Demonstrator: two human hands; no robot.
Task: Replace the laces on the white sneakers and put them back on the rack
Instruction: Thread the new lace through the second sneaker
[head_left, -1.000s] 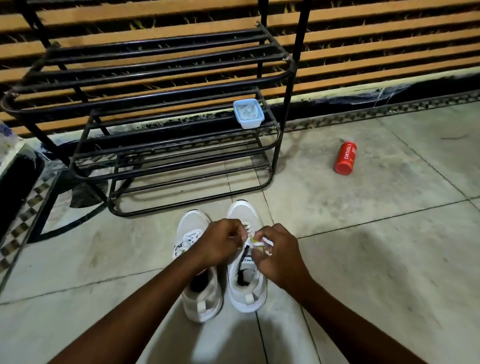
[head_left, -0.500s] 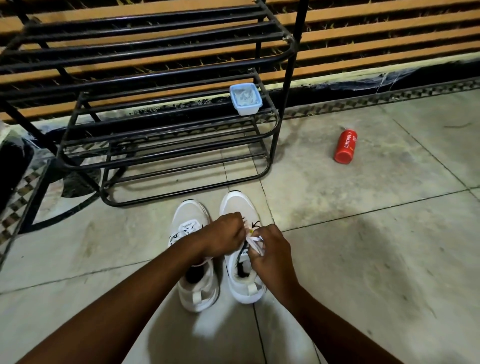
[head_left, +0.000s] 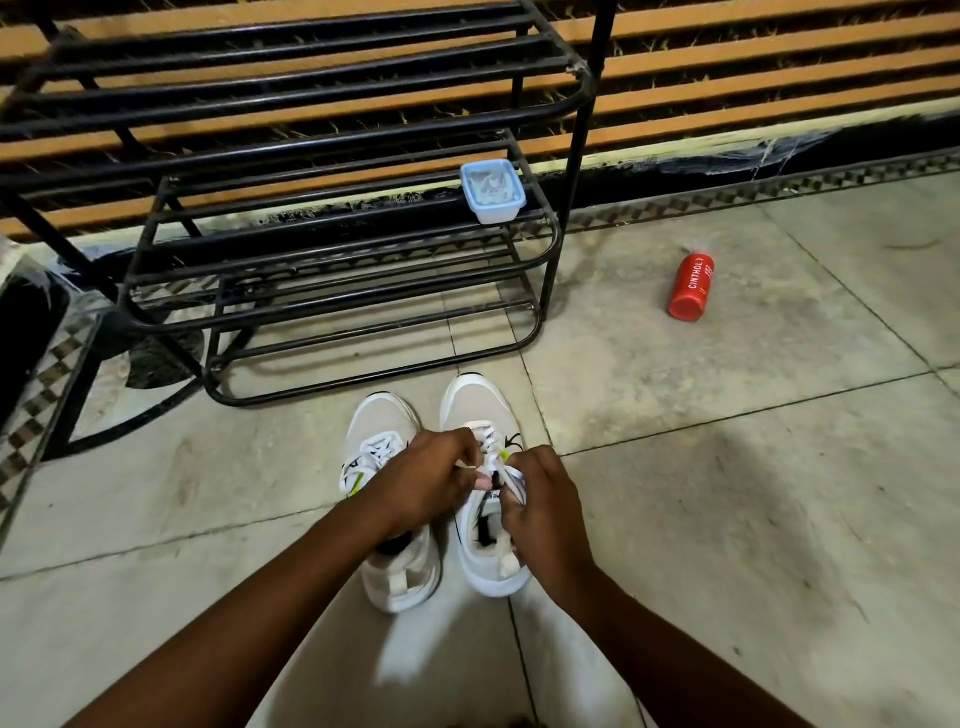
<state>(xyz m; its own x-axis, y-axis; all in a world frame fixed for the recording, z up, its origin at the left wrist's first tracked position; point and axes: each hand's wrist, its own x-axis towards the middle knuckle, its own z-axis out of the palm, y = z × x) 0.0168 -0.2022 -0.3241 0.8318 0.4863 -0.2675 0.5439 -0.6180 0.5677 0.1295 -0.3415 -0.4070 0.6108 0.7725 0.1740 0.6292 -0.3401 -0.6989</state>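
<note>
Two white sneakers stand side by side on the tiled floor, toes toward the rack. The left sneaker (head_left: 382, 431) is laced, and my left forearm covers its heel. Over the right sneaker (head_left: 475, 402) both hands meet at the tongue. My left hand (head_left: 431, 480) pinches the white lace (head_left: 511, 475) from the left. From the right, my right hand (head_left: 545, 506) grips the same lace, fingers curled. The black metal shoe rack (head_left: 550, 244) stands just beyond the toes.
A small light-blue tub (head_left: 492, 191) sits on the rack's middle shelf at its right end. A red bottle (head_left: 692, 286) lies on the floor to the right. A slatted wall runs behind. A dark object sits at the far left edge.
The view has shifted slightly, so rack and shoes sit a little lower. Both hands stay at the right sneaker's lace, working it close together; the shoes have not moved.
</note>
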